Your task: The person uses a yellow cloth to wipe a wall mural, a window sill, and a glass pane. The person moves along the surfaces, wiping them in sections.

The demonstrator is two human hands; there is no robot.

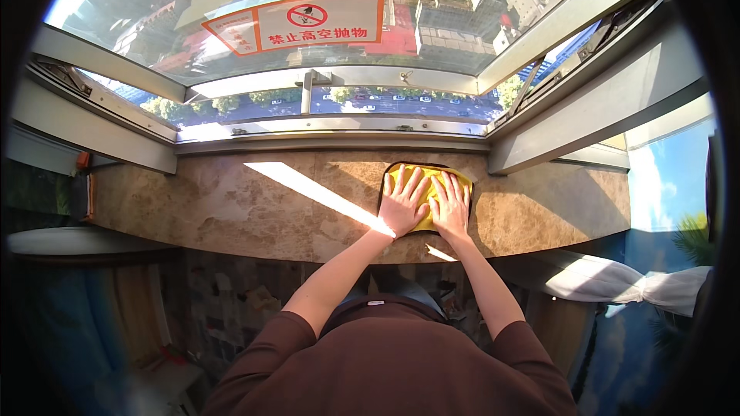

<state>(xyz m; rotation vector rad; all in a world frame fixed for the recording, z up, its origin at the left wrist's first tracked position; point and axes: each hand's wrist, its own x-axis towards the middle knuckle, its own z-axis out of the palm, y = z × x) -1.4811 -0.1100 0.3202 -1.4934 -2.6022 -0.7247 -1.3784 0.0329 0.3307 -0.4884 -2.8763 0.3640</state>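
Both of my hands lie flat on a folded yellow cloth (pixel 426 223) with a dark border. My left hand (pixel 402 205) covers the cloth's left half, fingers spread and pointing towards the window. Beside it, my right hand (pixel 452 207) presses on the right half, its fingers slightly apart. The two thumbs nearly meet in the middle. Under the cloth is a brown marble-patterned windowsill (pixel 277 219) with a curved front edge. A bright strip of sunlight runs across the sill to my left wrist.
An outward-tilted window sash (pixel 370 76) leaves a gap above a street far below. Its handle (pixel 306 92) sticks up at mid-frame. A sticker (pixel 318 23) on the glass bears writing. Metal posts (pixel 578 104) flank the opening. A tied white curtain (pixel 607 283) hangs at right.
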